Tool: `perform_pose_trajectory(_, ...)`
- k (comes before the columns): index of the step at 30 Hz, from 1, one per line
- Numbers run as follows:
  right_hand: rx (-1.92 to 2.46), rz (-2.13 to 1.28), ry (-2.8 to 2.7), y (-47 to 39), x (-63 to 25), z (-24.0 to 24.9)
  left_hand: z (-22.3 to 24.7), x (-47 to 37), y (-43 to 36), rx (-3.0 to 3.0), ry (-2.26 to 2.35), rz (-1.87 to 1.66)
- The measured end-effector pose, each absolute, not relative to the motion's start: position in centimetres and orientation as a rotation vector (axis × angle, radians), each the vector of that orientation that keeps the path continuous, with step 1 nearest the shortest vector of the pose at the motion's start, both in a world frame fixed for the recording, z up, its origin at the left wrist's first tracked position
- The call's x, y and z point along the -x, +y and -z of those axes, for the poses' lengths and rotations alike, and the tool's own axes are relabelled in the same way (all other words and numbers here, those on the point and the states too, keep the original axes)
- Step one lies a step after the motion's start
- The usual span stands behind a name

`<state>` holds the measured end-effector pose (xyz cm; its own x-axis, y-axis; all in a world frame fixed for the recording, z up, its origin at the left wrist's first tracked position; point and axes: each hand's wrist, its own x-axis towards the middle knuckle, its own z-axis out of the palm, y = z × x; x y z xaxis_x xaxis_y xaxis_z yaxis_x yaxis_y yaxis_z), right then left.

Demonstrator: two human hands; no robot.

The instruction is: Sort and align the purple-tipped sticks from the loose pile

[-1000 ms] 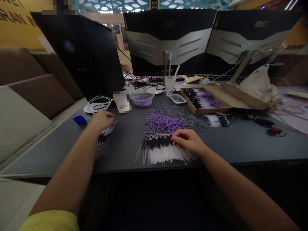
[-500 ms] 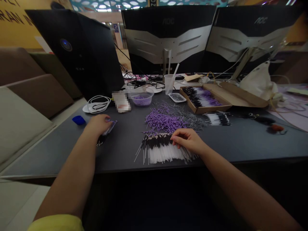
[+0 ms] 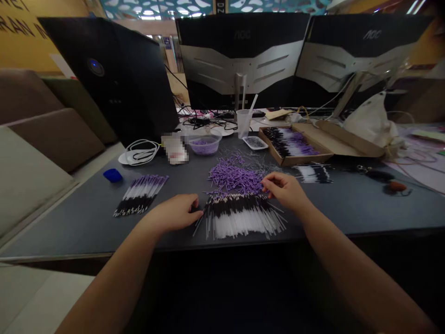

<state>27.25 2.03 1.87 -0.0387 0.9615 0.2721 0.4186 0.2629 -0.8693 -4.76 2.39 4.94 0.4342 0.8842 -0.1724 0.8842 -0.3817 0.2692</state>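
Slim sticks (image 3: 239,220), just below frame ctr. on the counter (image 3: 365,208): we judge them light, fairly stiff, prob. slippery; best taken singly, mid-shaft. Purple pieces (image 3: 232,174) lie just above. L hand (image 3: 175,211), palm down, thumb & fingers apart, beside the row's left end; R hand (image 3: 283,188), fingertips nearly together by the pieces' right edge; we can't tell if it grips one.

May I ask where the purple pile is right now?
In the head view, the purple pile lies just right of centre, beyond the large stick bundle, beside the right hand.
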Motion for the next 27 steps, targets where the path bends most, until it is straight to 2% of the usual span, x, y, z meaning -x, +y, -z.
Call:
perform_pose_trajectory(6,1.546,-0.261,-2.165,3.0,-30.0,-1.9,-4.3,3.8,2.3,-2.361,1.608,0.111)
perform_pose_trajectory(18,1.676,-0.365,-2.453,2.8,-31.2,-2.5,-5.1,3.5,1.7,-2.429,1.67,0.092)
perform_pose_trajectory(27,1.719,-0.265,-2.42,2.6,-30.6,-1.7,-5.2,4.1,2.5,-2.525,1.589,-0.278)
